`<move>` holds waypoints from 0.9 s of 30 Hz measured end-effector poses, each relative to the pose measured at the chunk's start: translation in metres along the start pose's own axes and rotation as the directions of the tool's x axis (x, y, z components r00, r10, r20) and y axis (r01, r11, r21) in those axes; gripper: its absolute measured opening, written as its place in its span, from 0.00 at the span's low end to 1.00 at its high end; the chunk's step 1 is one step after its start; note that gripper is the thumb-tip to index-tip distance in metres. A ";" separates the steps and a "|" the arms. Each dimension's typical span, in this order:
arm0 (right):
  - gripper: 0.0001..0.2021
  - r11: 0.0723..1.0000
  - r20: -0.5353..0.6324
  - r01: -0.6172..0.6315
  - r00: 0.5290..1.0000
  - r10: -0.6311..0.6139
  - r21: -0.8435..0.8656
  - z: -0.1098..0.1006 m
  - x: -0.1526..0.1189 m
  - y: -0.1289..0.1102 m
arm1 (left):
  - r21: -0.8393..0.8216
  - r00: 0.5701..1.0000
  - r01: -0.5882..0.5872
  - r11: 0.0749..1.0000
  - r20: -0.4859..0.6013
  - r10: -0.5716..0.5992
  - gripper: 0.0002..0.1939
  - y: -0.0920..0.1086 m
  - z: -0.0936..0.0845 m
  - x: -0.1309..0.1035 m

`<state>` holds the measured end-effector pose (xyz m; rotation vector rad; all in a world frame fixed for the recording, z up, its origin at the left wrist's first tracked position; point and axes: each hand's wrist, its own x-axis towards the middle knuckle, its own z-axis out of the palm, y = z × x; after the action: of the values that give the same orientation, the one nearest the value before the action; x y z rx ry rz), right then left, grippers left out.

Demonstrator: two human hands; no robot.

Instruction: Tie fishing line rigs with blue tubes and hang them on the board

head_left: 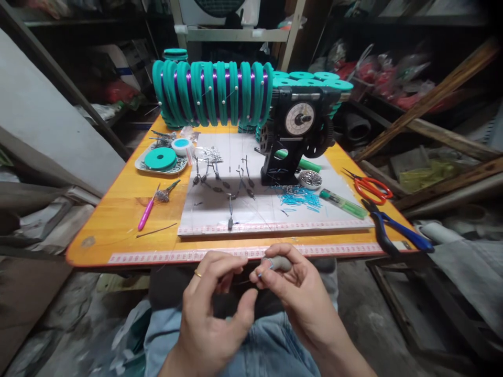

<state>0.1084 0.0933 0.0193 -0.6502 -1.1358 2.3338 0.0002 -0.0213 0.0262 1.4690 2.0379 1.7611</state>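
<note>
Both hands are over my lap, just below the table's front edge. My left hand (220,303) is curved, its thumb apart from the fingers, with nothing visible gripped. My right hand (294,290) has a grey cover (281,263) on one finger. Between its thumb and fingertips it pinches a thin blue piece (269,266), too small to make out fully. A faint line seems to run between the hands. On the white board (204,220) lie small dark weights (230,224) on lines and a scatter of short blue tubes (301,199).
Teal spools (212,94) wound with purple line sit on a black winder (298,131). Left are a tray (137,166) with a teal disc and a pink-handled tool (146,213). Right are orange scissors (373,188), blue pliers (404,230) and a green tube (343,204). A ruler strip (157,256) edges the table.
</note>
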 end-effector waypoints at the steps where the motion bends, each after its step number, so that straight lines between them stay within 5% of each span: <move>1: 0.17 1.000 -0.007 0.017 1.000 -0.017 -0.016 0.000 0.000 0.000 | -0.001 1.000 0.003 1.000 0.003 -0.003 0.12 0.000 0.000 0.000; 7: 0.15 0.998 0.030 0.066 0.997 -0.065 -0.022 0.003 0.001 0.002 | 0.052 0.998 -0.057 0.997 0.011 0.057 0.11 0.001 0.004 0.001; 13: 0.15 0.995 0.011 0.095 0.995 -0.094 -0.027 0.006 -0.002 0.000 | -0.040 1.000 0.018 0.999 -0.011 -0.018 0.13 -0.005 0.005 -0.007; 27: 0.12 0.963 -0.008 0.165 0.985 -0.171 -0.213 0.011 -0.009 0.000 | 0.128 0.999 -0.044 0.991 0.025 0.041 0.09 0.001 0.003 0.000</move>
<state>0.1086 0.0818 0.0275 -0.6292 -1.3839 2.0746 0.0024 -0.0191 0.0258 1.5703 2.1625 1.6481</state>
